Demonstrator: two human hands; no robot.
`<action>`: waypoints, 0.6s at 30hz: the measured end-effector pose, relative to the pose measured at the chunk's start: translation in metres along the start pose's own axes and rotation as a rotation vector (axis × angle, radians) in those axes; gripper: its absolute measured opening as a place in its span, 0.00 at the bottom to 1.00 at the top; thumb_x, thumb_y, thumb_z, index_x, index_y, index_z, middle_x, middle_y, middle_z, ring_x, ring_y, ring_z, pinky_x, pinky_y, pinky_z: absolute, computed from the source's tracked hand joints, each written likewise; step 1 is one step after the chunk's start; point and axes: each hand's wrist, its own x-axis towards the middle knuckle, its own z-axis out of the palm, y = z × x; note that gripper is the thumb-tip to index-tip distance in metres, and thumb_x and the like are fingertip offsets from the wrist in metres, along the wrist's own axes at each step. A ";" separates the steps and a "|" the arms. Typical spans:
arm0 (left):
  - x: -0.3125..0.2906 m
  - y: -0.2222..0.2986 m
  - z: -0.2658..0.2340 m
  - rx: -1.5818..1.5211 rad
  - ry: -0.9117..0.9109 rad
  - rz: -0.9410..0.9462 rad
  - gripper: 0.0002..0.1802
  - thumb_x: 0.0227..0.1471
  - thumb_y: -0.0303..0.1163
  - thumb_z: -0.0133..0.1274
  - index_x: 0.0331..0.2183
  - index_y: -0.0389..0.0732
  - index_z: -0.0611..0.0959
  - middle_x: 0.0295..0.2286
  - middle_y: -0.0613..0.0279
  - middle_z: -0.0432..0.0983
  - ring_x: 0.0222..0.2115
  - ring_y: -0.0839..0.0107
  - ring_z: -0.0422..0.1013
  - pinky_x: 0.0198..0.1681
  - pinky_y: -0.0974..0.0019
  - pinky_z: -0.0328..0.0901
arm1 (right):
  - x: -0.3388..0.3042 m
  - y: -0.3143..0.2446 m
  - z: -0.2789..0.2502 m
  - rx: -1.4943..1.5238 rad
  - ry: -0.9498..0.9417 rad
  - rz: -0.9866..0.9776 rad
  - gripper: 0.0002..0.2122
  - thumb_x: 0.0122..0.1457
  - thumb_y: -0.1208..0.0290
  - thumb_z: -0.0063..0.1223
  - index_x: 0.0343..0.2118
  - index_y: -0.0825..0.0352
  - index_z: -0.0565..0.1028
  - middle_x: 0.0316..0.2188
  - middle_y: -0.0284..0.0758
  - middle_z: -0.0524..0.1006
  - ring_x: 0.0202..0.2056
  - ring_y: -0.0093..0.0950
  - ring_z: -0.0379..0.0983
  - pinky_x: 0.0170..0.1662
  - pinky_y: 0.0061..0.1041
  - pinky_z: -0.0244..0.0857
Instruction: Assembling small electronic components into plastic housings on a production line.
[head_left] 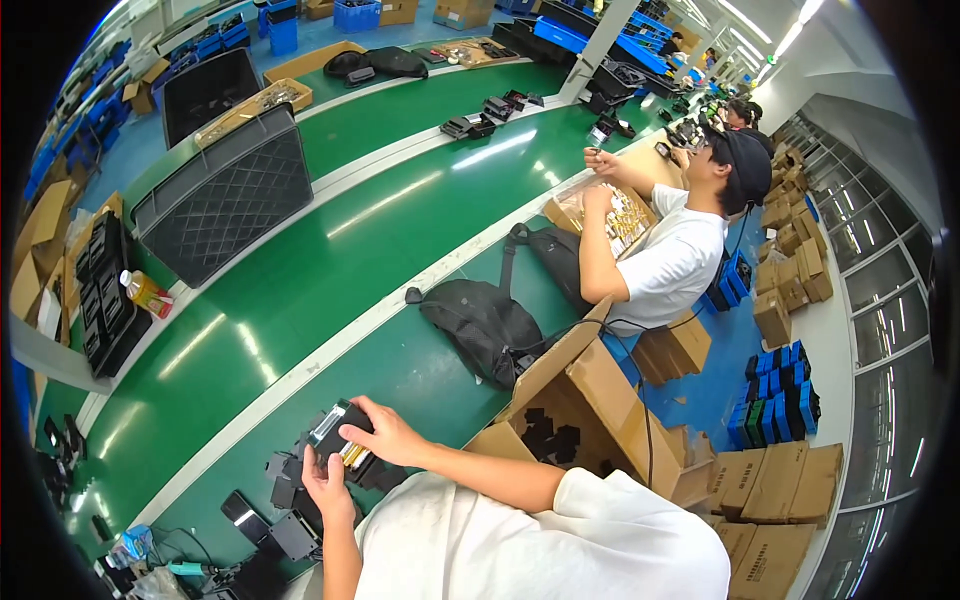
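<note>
Both hands grip a small black rectangular device (334, 424) above the near edge of the green bench. A pale strip runs along its top, and yellow-gold parts show at its lower side. My right hand (388, 436) wraps over its right side, the thumb lying across it. From below, my left hand (326, 484) pinches its lower left corner. Beneath the hands lies a pile of black plastic pieces (288, 488), partly hidden by them. A dark flat device (244, 515) and a grey-black plate (295, 535) rest left of my left forearm.
An open cardboard box (620, 400) holding black pieces stands at my right. Black bags (480, 325) lie beyond it. A co-worker in a white shirt (672, 255) sits farther along the bench. Cables and tools (185, 568) clutter the lower left. Across the green belt stands a drink bottle (147, 295).
</note>
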 end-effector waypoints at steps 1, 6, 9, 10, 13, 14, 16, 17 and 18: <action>0.000 0.001 -0.003 0.042 -0.020 -0.002 0.32 0.55 0.26 0.52 0.58 0.27 0.60 0.50 0.44 0.67 0.47 0.66 0.67 0.52 0.68 0.61 | 0.000 -0.007 -0.001 -0.030 -0.045 0.042 0.19 0.55 0.59 0.58 0.40 0.72 0.71 0.28 0.41 0.78 0.26 0.32 0.73 0.32 0.30 0.67; -0.003 0.014 -0.010 0.131 -0.120 -0.061 0.31 0.55 0.28 0.52 0.57 0.26 0.63 0.51 0.42 0.67 0.47 0.63 0.67 0.52 0.65 0.62 | 0.002 -0.035 -0.004 -0.158 -0.235 0.238 0.20 0.56 0.62 0.56 0.45 0.72 0.70 0.36 0.45 0.77 0.33 0.34 0.75 0.37 0.31 0.68; -0.002 -0.006 -0.029 0.169 -0.049 -0.009 0.32 0.55 0.30 0.53 0.56 0.25 0.63 0.51 0.40 0.66 0.48 0.60 0.67 0.53 0.63 0.61 | 0.002 -0.020 0.007 -0.126 -0.283 0.219 0.19 0.59 0.62 0.52 0.47 0.72 0.69 0.41 0.46 0.75 0.37 0.35 0.74 0.41 0.32 0.67; 0.003 -0.029 -0.038 0.210 0.027 -0.076 0.34 0.56 0.34 0.53 0.57 0.24 0.62 0.53 0.40 0.65 0.50 0.59 0.66 0.55 0.62 0.60 | 0.003 -0.012 0.003 -0.015 -0.293 0.185 0.16 0.61 0.60 0.49 0.42 0.71 0.72 0.39 0.43 0.77 0.34 0.38 0.74 0.38 0.32 0.68; -0.006 0.009 -0.023 -0.222 0.247 -0.177 0.38 0.57 0.37 0.52 0.60 0.26 0.56 0.52 0.42 0.64 0.52 0.59 0.64 0.56 0.62 0.58 | 0.001 0.020 -0.025 -0.209 -0.305 0.252 0.19 0.63 0.61 0.46 0.51 0.70 0.69 0.45 0.42 0.73 0.45 0.37 0.69 0.52 0.31 0.62; -0.005 0.011 -0.032 -0.308 0.230 -0.204 0.38 0.59 0.36 0.51 0.61 0.30 0.52 0.53 0.43 0.62 0.50 0.59 0.67 0.54 0.62 0.62 | -0.006 0.046 -0.034 -0.551 -0.308 -0.013 0.21 0.61 0.59 0.49 0.53 0.68 0.69 0.47 0.41 0.72 0.47 0.39 0.68 0.52 0.32 0.62; -0.004 0.014 -0.065 -0.322 0.272 -0.161 0.35 0.59 0.34 0.50 0.60 0.30 0.54 0.52 0.44 0.63 0.49 0.59 0.68 0.52 0.61 0.64 | -0.020 0.065 -0.032 -0.774 -0.482 -0.161 0.25 0.54 0.61 0.57 0.54 0.61 0.67 0.54 0.34 0.66 0.50 0.37 0.63 0.53 0.33 0.60; -0.007 0.014 -0.077 -0.343 0.236 -0.146 0.33 0.59 0.32 0.50 0.59 0.31 0.56 0.52 0.44 0.64 0.48 0.59 0.69 0.51 0.60 0.65 | -0.024 0.066 -0.027 -0.819 -0.495 -0.220 0.26 0.52 0.62 0.59 0.54 0.61 0.67 0.54 0.34 0.66 0.50 0.36 0.63 0.53 0.33 0.60; -0.013 0.013 -0.087 -0.364 0.200 -0.129 0.30 0.59 0.31 0.49 0.58 0.31 0.58 0.51 0.45 0.64 0.46 0.59 0.70 0.50 0.60 0.67 | -0.026 0.066 -0.021 -0.863 -0.505 -0.283 0.27 0.50 0.64 0.61 0.54 0.61 0.67 0.54 0.33 0.66 0.50 0.36 0.63 0.52 0.32 0.59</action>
